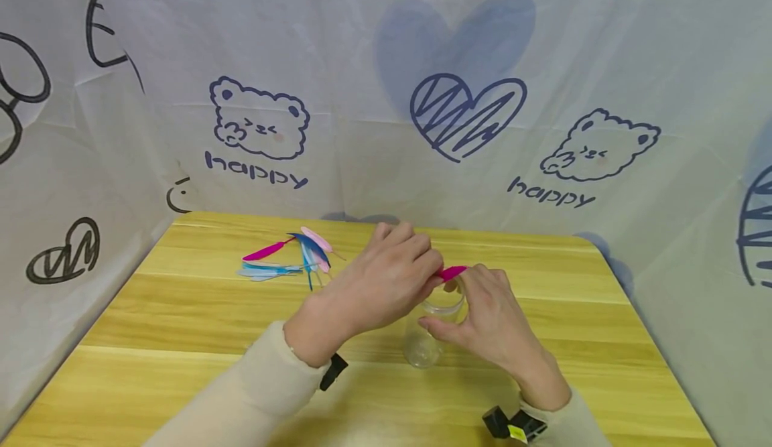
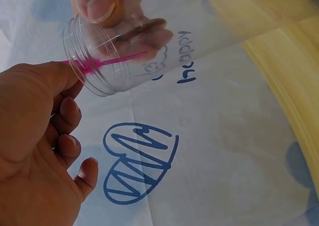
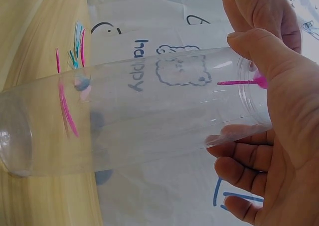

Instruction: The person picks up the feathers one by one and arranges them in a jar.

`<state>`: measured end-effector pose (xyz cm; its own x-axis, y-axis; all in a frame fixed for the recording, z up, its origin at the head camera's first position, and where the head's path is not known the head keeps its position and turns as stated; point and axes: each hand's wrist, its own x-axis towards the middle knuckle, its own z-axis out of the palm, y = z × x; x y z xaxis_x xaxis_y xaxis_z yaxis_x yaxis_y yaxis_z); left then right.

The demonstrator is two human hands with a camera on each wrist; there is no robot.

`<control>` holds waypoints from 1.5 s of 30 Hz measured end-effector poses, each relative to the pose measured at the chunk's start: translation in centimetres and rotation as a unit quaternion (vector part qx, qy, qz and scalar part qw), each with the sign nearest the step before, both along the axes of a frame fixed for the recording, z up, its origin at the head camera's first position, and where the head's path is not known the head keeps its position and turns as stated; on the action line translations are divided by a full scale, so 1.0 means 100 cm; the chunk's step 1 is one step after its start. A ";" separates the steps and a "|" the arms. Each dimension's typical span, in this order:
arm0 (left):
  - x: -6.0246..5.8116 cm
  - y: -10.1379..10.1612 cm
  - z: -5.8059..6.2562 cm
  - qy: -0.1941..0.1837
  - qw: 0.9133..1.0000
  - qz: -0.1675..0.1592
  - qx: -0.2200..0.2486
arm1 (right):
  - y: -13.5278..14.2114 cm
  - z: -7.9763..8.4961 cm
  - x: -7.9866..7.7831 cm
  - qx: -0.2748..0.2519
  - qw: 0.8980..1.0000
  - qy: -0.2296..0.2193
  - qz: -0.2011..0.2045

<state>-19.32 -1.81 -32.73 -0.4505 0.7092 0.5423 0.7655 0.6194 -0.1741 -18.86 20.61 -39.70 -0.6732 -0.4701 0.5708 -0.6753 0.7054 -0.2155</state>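
A tall clear plastic jar (image 3: pixel 134 111) stands on the table, its round open mouth uppermost. My right hand (image 1: pixel 494 316) grips it near the mouth, thumb on one side and fingers on the other. Over the mouth, my left hand (image 1: pixel 386 279) pinches a magenta feather (image 1: pixel 452 273) between thumb and fingers. In the left wrist view the feather's thin quill (image 2: pixel 124 59) points down inside the jar, past the threaded neck (image 2: pixel 94 61). Part of the feather's vane is hidden by the left fingers.
A loose pile of feathers lies on the wooden table (image 1: pixel 181 313) to the left: a magenta feather (image 1: pixel 263 251), light blue feathers (image 1: pixel 271 271), a dark blue feather (image 1: pixel 310 246) and a pale pink feather (image 1: pixel 316 238). A printed white cloth (image 1: pixel 362 165) hangs behind the table.
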 end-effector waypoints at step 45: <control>-0.023 -0.051 -0.033 -0.110 0.986 0.110 0.063 | -0.001 -0.001 0.001 -0.006 1.000 -0.007 -0.010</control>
<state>-21.62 -6.93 -36.05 -0.7023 0.5147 0.4917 0.6212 0.7805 0.0702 -18.72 20.51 -39.77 -0.6908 -0.4488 0.5669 -0.6576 0.7160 -0.2343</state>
